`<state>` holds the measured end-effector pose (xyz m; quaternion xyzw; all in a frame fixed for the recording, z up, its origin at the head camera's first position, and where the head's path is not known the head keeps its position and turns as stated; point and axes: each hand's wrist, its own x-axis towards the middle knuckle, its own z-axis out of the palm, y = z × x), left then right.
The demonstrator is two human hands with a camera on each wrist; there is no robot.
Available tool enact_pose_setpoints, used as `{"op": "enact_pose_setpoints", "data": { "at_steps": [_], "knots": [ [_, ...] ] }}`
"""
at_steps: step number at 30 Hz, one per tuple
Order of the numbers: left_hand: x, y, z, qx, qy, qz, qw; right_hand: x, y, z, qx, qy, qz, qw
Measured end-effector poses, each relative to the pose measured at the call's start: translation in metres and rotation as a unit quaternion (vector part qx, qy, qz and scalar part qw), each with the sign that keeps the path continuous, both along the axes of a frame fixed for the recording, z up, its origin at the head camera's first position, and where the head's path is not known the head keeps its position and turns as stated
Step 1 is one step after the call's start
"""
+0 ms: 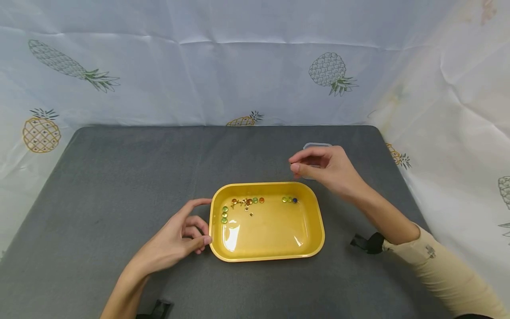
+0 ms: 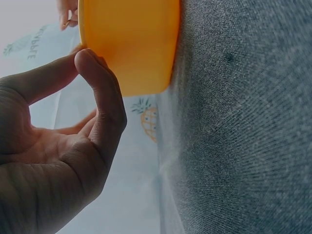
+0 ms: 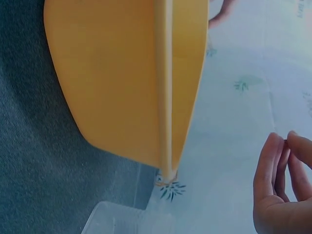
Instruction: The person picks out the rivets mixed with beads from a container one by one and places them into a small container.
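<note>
A yellow tray (image 1: pixel 267 256) holds small glass-like beads in green, orange and blue, plus tiny gold pieces (image 1: pixel 241 202). At its left side is my left hand (image 1: pixel 179 241); thumb and index finger, loosely bent and spread apart, touch the outside near the rim, seen closely in the left wrist view. Beyond the tray's upper right corner, my right hand (image 1: pixel 324 166) is raised, thumb and fingertips together. They pinch a tiny dark piece (image 3: pixel 286 141), mostly hidden, its kind too small to tell. Partly behind that hand sits a clear plastic box (image 1: pixel 316 145).
The tray stands on a grey cloth-covered table (image 1: pixel 131 177). White curtain fabric (image 1: pixel 219 79) with pineapple prints hangs behind the table and along its right side. A black strap (image 1: pixel 368 243) shows at the right sleeve, another strap (image 1: pixel 159 309) by the left forearm.
</note>
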<state>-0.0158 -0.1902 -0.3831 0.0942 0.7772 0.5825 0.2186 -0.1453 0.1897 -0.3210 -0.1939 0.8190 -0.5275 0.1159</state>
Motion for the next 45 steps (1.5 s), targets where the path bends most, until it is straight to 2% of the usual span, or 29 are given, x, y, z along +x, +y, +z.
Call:
{"op": "enact_pose_setpoints", "data": {
  "at_steps": [5,13,23,38,45],
  "knots": [
    [0.0,0.0,0.0,-0.001,-0.003,0.001,1.0,-0.003,0.008,0.002,-0.024,0.005,-0.016,0.9996],
    [0.0,0.001,-0.001,-0.003,-0.004,0.0,1.0,-0.009,0.021,0.001,-0.032,0.036,-0.041,0.998],
    [-0.001,0.001,-0.002,-0.001,-0.005,-0.001,1.0,-0.021,0.036,-0.006,-0.009,0.07,-0.072,0.9949],
    [0.0,0.001,-0.001,0.001,-0.001,-0.002,1.0,-0.037,0.054,-0.02,-0.011,0.059,-0.085,0.9946],
    [0.0,0.001,0.0,-0.001,-0.005,0.0,1.0,-0.044,0.059,-0.026,-0.01,0.051,-0.079,0.9956]
  ]
}}
